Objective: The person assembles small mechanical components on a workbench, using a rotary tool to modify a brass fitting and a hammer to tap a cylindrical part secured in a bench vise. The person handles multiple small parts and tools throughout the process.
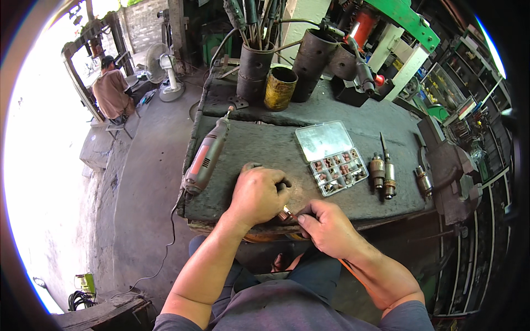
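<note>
At the bench's front edge my left hand (258,194) is closed round a small motor armature. Only its copper-coloured end and a bright shaft tip (285,212) show past my fingers. My right hand (329,227) is closed in a pinch right beside that end. Something thin and dark sits at its fingertips, too small to name. An orange strip (353,274) shows below the right wrist; I cannot tell whether it belongs to what I pinch. A grey and red rotary tool (207,155) lies left of my hands, a small bit at its far end.
An open clear compartment box (339,170) holds several small brown bits. To its right lie armatures (377,172) near a bench vise (455,179). Metal cans (280,88) stand at the back. A cord (167,251) hangs off the left edge. Another person (113,91) sits far left.
</note>
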A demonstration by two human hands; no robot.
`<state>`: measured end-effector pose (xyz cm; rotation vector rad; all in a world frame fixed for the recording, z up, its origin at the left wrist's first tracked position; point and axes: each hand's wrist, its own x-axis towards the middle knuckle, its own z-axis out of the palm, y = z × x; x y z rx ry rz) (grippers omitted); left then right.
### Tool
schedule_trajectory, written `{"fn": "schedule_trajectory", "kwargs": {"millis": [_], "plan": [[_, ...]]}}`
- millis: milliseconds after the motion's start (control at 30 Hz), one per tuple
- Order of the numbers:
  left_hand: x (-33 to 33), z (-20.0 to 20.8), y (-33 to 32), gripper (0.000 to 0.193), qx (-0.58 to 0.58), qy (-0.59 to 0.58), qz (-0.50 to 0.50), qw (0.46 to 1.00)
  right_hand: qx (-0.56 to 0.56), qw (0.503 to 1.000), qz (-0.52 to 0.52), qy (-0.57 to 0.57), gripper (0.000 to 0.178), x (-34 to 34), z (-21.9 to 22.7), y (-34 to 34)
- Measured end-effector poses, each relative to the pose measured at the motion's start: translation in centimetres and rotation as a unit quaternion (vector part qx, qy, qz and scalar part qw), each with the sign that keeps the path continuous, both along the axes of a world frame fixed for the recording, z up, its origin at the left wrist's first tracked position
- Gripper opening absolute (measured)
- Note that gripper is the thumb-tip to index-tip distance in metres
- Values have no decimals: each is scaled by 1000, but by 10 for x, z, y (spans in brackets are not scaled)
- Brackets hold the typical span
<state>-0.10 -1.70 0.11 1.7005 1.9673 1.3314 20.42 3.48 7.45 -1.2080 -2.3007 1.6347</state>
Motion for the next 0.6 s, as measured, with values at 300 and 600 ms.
{"fn": "schedule_trajectory", "kwargs": {"millis": [300, 600], "plan": [[0, 2, -1, 17, -4, 6, 5, 1000, 52, 998, 7, -17, 22, -1, 4, -7], [1, 2, -1, 18, 16, 0, 11, 1000, 93, 995, 28, 9, 17, 0, -5, -3]]}}
